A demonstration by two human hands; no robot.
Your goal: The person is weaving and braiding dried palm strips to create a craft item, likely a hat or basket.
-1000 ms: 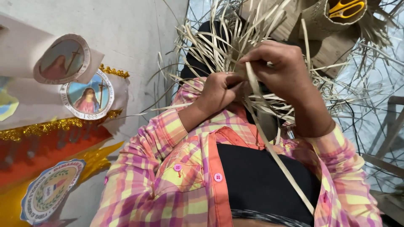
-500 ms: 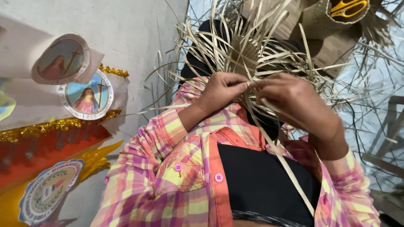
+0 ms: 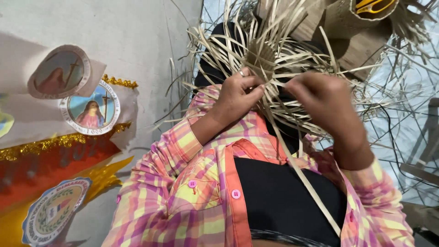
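A half-woven piece of pale straw strips (image 3: pixel 274 59) rests on my dark-trousered knees, its loose ends fanning out all round. My left hand (image 3: pixel 235 98), with a ring on one finger, pinches strips at the weave's near edge. My right hand (image 3: pixel 327 105) is closed on strips just to the right of it, slightly blurred. One long flat strip (image 3: pixel 304 176) runs from between my hands down across my black top towards the lower right. My sleeves are pink and yellow plaid.
A woven brown container (image 3: pixel 343 23) with yellow-handled scissors (image 3: pixel 372 5) in it stands behind the weave. Loose strips (image 3: pixel 402 91) litter the floor at right. At left a wall carries round picture emblems (image 3: pixel 91 110), gold trim and a red and yellow banner (image 3: pixel 50 169).
My right hand has come down and to the right, away from the top of the weave, drawing strips with it. My left hand has shifted only slightly and keeps its pinch.
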